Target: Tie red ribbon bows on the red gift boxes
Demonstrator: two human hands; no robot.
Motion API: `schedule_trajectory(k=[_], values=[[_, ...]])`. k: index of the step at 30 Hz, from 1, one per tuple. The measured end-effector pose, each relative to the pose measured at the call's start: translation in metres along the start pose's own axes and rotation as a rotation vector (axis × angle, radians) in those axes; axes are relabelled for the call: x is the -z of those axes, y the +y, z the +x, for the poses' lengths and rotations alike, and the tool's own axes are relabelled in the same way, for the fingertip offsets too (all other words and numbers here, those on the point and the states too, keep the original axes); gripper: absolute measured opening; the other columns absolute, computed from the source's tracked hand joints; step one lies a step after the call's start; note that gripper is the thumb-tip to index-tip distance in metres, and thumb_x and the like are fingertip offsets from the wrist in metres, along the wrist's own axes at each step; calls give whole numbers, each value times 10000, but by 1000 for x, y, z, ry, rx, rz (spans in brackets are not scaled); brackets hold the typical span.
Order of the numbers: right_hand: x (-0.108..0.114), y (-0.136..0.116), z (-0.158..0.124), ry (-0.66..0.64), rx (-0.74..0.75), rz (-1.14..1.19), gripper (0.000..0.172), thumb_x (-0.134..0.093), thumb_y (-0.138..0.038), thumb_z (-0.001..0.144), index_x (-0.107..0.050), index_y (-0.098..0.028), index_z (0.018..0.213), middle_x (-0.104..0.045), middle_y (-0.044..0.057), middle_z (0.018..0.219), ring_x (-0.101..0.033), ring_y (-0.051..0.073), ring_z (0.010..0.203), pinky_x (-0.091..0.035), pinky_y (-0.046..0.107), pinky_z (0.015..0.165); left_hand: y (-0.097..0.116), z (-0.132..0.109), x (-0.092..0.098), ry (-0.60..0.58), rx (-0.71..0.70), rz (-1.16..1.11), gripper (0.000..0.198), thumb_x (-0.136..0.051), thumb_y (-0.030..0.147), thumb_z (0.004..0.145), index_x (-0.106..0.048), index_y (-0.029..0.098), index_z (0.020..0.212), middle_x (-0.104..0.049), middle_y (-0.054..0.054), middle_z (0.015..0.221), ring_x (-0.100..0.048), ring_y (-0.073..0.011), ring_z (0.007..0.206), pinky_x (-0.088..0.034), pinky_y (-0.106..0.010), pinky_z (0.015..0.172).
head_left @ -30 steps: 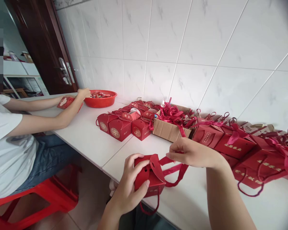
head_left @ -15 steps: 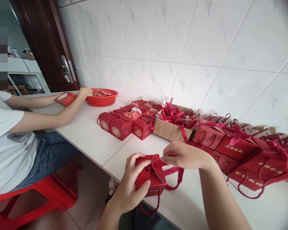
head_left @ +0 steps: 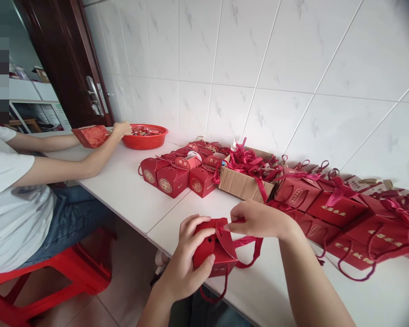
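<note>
A small red gift box (head_left: 221, 254) with holes in its top flaps and a twisted cord handle (head_left: 214, 299) stands at the table's near edge. My left hand (head_left: 191, 259) is wrapped around its left side, thumb on the front and fingers over the top. At the top flap, my right hand (head_left: 255, 220) pinches a red ribbon (head_left: 257, 254), whose loop hangs down to the right of the box. The fingertips partly hide where the ribbon meets the flap hole.
Closed red boxes (head_left: 172, 179) stand ahead, beside a cardboard box (head_left: 241, 181) of ribbons. Ribbon-tied gift boxes (head_left: 334, 209) line the right side by the tiled wall. At left, a seated co-worker holds a red box (head_left: 92, 136), one hand at a red basin (head_left: 145, 141).
My right fingertips have shifted slightly left, closer over the flap hole. The flaps stand closer together. The co-worker's red box has tilted and moved slightly left.
</note>
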State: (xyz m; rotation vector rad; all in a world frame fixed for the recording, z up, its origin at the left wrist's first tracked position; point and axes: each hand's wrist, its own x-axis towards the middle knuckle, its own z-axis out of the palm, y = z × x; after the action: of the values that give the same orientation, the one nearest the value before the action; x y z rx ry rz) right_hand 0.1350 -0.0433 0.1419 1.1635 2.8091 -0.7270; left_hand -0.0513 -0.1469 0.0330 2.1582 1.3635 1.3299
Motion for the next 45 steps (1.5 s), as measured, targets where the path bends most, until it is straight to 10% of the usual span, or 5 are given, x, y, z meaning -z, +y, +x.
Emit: schedule_trajectory(k=[11,45], values=[[-1,-3,3,49,52,-66,256,-594,-428,804,-718,-204,820,-594,19,696,-472,113,594,-299,232,525,-2,-2,-2,-3,-14,19,353,-522,190,852,-515,266,1196,-485,-67,1324,-253,-295,1339,-341,-490,1069],[-10,-2,8,48,85,-68,203,-535,-332,831,-630,-187,726,-552,0,653,-426,89,539,-286,240,516,-4,-3,-3,-40,-22,-8,239,-494,203,902,-541,277,1123,-539,-31,1222,-280,-243,1314,-329,-424,1077]])
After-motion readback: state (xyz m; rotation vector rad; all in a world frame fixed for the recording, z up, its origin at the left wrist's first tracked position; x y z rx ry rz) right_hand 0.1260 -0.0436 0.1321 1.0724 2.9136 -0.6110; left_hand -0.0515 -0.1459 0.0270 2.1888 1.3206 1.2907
